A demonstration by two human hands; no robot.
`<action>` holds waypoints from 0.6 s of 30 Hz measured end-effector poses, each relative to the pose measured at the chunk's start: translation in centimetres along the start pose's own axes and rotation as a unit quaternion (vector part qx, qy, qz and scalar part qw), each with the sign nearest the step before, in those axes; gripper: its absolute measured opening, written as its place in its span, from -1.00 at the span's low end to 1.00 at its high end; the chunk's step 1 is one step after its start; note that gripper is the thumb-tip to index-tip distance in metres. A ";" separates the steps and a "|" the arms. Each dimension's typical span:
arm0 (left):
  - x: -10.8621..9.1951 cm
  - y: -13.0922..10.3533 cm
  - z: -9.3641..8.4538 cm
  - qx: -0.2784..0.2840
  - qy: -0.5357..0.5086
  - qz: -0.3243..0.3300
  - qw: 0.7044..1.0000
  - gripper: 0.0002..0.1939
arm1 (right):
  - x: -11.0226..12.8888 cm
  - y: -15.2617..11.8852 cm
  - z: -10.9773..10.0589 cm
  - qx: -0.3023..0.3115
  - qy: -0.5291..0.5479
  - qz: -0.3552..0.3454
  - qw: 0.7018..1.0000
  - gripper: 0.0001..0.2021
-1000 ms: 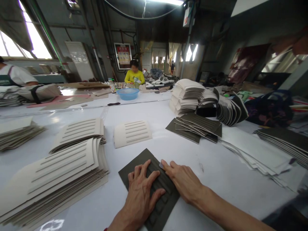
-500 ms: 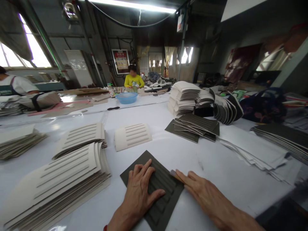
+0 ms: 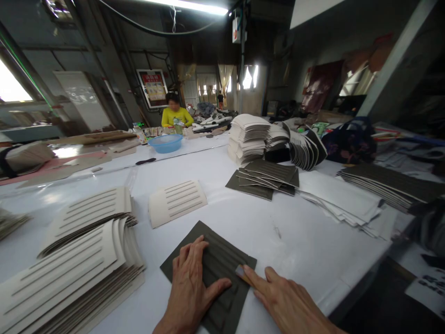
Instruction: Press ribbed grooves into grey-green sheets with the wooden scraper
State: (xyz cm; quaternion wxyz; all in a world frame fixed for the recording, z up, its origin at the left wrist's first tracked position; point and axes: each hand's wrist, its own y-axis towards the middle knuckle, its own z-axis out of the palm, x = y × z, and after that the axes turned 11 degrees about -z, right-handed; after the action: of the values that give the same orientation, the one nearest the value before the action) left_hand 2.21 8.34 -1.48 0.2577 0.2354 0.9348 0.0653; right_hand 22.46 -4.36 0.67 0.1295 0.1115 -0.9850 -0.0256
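A dark grey-green panel (image 3: 222, 250) with raised ridges lies on the white table in front of me. My left hand (image 3: 194, 283) rests flat on it, fingers and thumb spread. Fingers closed, my right hand (image 3: 281, 297) grips a small flat tool (image 3: 243, 273) with a grey tip and a yellowish body. The tool's tip touches the panel near its right corner. A single cream ridged panel (image 3: 179, 200) lies beyond my left hand.
Tall stacks of cream panels (image 3: 66, 278) stand at the left. Several dark panels (image 3: 266, 176) overlap behind, beside white sheets (image 3: 342, 197). Farther off are cream stacks (image 3: 250, 137), a blue basin (image 3: 166, 144) and a person in yellow (image 3: 175, 116).
The camera view has turned rightward, so the surroundings appear farther left. My right hand has moved the tool from the panel's right edge inward onto its surface.
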 end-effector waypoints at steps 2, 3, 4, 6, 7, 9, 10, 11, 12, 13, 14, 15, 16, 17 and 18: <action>0.2 0.0 0.3 -0.015 -0.018 -0.001 1.000 -0.19 | 1.1 2.1 -0.3 0.049 -0.015 0.011 0.999 -0.48; 0.3 0.0 0.5 -0.023 -0.025 -0.001 0.999 -0.15 | 1.7 3.2 -0.5 0.066 -0.029 0.007 0.997 -0.49; 0.4 0.0 0.6 -0.031 -0.029 0.000 0.999 -0.12 | 2.3 4.4 -0.7 0.074 -0.048 -0.003 0.996 -0.49; 0.6 0.0 0.8 -0.047 -0.035 0.006 0.998 -0.11 | 3.4 6.8 -1.0 0.070 -0.080 -0.034 0.994 -0.50; 0.7 0.0 0.9 -0.052 -0.036 0.009 0.998 -0.13 | 3.8 8.0 -1.2 0.065 -0.087 -0.046 0.993 -0.51; 0.7 0.0 0.9 -0.057 -0.037 0.016 0.998 -0.17 | 4.4 10.1 -1.6 0.062 -0.081 -0.055 0.993 -0.53; 0.7 0.0 0.8 -0.059 -0.037 0.017 0.997 -0.17 | 4.5 10.9 -1.8 0.067 -0.075 -0.052 0.994 -0.53; 0.7 0.0 0.8 -0.061 -0.037 0.014 0.997 -0.16 | 4.6 11.3 -2.1 0.072 -0.068 -0.047 0.994 -0.54; 0.6 -0.1 0.7 -0.065 -0.037 0.010 0.997 -0.16 | 4.6 11.5 -2.3 0.074 -0.063 -0.044 0.994 -0.55; 0.6 -0.1 0.7 -0.071 -0.038 0.005 0.997 -0.15 | 4.4 11.2 -2.5 0.074 -0.060 -0.044 0.994 -0.57; 0.5 -0.2 0.8 -0.076 -0.038 0.000 0.996 -0.13 | 4.2 10.5 -2.5 0.075 -0.057 -0.043 0.995 -0.59; 0.5 -0.2 0.8 -0.081 -0.039 -0.003 0.996 -0.13 | 3.8 9.4 -2.5 0.077 -0.053 -0.043 0.995 -0.60; 0.5 -0.3 0.9 -0.084 -0.041 -0.004 0.996 -0.12 | 3.3 8.0 -2.3 0.077 -0.048 -0.042 0.995 -0.60; 0.5 -0.3 0.9 -0.087 -0.043 -0.004 0.995 -0.12 | 2.6 6.5 -2.1 0.074 -0.042 -0.042 0.995 -0.60; 0.5 -0.3 0.9 -0.088 -0.048 -0.002 0.995 -0.12 | 1.8 4.8 -1.8 0.068 -0.035 -0.041 0.996 -0.60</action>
State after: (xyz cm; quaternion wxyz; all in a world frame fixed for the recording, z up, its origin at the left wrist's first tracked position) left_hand 2.14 8.29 -2.56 0.3220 0.2125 0.9125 0.1357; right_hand 20.25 -0.14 3.28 0.0859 0.1594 -0.9830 0.0319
